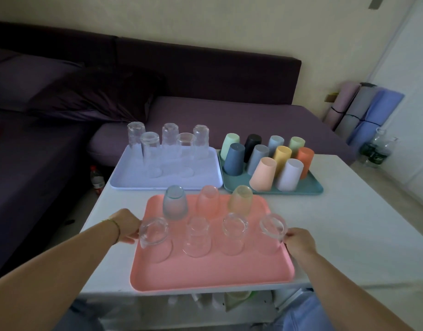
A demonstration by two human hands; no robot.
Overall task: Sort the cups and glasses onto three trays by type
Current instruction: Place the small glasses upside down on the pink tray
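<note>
The pink tray sits at 6 o'clock on the table, carrying seven upturned glasses. The left hand grips its rim at 9 o'clock and the right hand at 3 o'clock. Sorting looks finished, with the lavender tray at 11 o'clock and the teal tray at 1 o'clock both filled, so any shift of this tray calls for a level, even pull.

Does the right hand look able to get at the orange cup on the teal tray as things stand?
Probably yes. The orange cup stands at the teal tray's right end, and bare table lies between it and the right hand at the pink tray's edge.
</note>
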